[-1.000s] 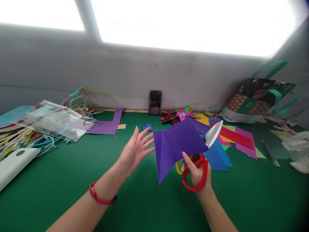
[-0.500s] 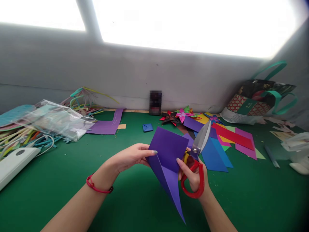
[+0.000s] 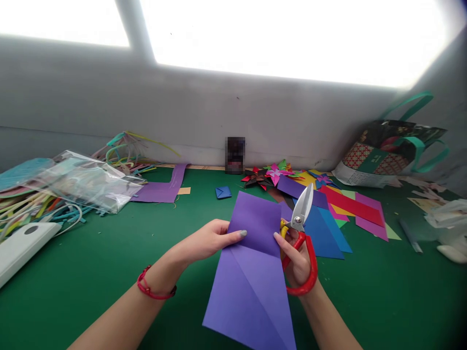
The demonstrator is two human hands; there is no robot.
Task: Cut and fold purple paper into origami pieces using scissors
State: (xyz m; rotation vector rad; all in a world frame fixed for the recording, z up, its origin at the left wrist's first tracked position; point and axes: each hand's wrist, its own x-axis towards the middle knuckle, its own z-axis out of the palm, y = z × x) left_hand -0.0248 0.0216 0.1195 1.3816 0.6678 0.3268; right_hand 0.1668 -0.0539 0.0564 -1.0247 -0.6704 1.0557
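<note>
A purple sheet of paper (image 3: pixel 250 287) with a crosswise crease and a diagonal crease is held up between both hands above the table. My left hand (image 3: pixel 219 240) pinches its left edge, thumb on top near the crosswise crease. My right hand (image 3: pixel 297 257) grips the right edge between thumb and fingers. That same hand also carries a pair of scissors (image 3: pixel 302 209) with red handles and some yellow near the pivot; the blades point up and away and look closed. The fingers behind the paper are hidden.
Coloured paper sheets (image 3: pixel 368 209) and folded paper stars (image 3: pixel 277 173) lie at the back right. A small blue folded paper (image 3: pixel 223 192) sits at the back middle. Plastic bags (image 3: pixel 98 182), a white power strip (image 3: pixel 27 253) and purple scraps (image 3: pixel 160 192) are left; a patterned bag (image 3: pixel 386 153) stands right.
The lower part of the purple paper, folded up and twisted before, has opened out flatter toward me. The scissors have tilted slightly, and both hands have shifted a little.
</note>
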